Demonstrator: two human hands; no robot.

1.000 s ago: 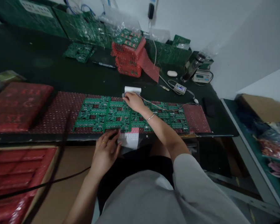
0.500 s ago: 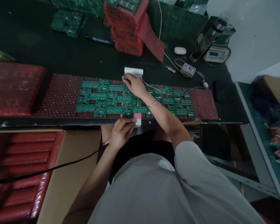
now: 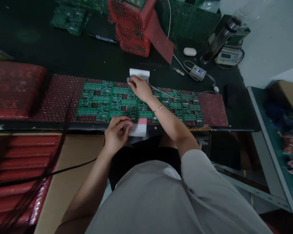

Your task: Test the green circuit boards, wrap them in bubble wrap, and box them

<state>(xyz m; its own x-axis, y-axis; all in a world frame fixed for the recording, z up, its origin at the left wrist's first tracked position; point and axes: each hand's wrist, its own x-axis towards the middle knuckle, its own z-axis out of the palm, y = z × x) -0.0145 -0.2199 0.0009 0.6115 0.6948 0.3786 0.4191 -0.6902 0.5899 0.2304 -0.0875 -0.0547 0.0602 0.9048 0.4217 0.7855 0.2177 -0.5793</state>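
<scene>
A row of green circuit boards point(image 3: 95, 98) lies on red bubble wrap point(image 3: 213, 109) along the bench's front edge. My left hand point(image 3: 116, 135) is closed in a pinch at that edge, beside a white and pink label sheet point(image 3: 139, 127) that juts past the edge. I cannot make out what the left fingertips hold. Behind the boards, my right hand point(image 3: 141, 89) is closed, its fingertips at a white strip point(image 3: 139, 72) with a grey part below it. A thin cable point(image 3: 172, 96) runs from the right hand across the boards; the thing in its fingers is hidden.
Wrapped red stacks stand at the left point(image 3: 13, 89) and back point(image 3: 134, 35). Behind the boards lie a marker pen point(image 3: 103, 38), a small meter point(image 3: 198, 72) and a white oval case point(image 3: 189, 51). A dark bottle point(image 3: 221, 40) leans at right. Below left is a cardboard box point(image 3: 70, 156).
My left hand has moved left, uncovering more of the label sheet. The right hand stays in almost the same spot behind the boards. Blurred dark strands now show at lower left.
</scene>
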